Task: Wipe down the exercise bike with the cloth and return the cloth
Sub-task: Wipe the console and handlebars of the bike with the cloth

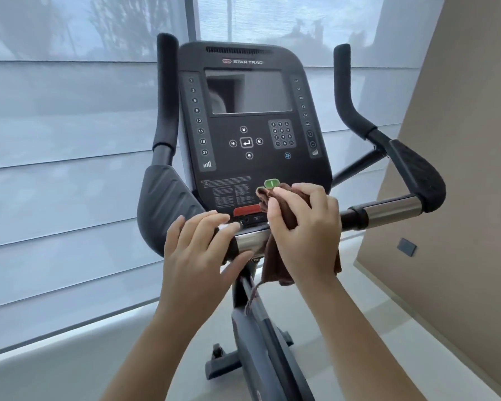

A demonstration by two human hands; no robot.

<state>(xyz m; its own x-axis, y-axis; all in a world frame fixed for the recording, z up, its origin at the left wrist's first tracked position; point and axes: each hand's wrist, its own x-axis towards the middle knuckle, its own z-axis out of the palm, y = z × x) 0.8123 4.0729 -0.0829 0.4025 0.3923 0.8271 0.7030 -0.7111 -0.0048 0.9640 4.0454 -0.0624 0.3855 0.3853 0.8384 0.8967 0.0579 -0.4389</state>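
A person's right hand (304, 227) clutches a brown cloth (274, 267) against the lower edge of the console (252, 166) of a Star Trac exercise bike (261, 337), seen from a head-worn camera. The fingers and thumb are curled around the bunched top of the cloth, which touches the console just below the green button (271, 183) and beside the right end of the red button (245, 211). The rest of the cloth hangs under the hand, across the chrome handlebar bar (250, 240) and down in front of the bike's post, a loose thread trailing lower. The left hand (203, 244) rests on the same bar just left of the cloth, its fingers laid nearly straight over the top and the thumb beneath, unclenched and holding nothing else. Above the hands the console's dark screen (248, 91) sits near its top edge, with an arrow pad (246, 142) and a number keypad (281, 133) below it. Padded rests (168, 204) flank the console, and black upright grips (165, 91) rise at both sides. Pale window blinds (55, 140) fill the background; a beige wall (460, 140) stands to the right.
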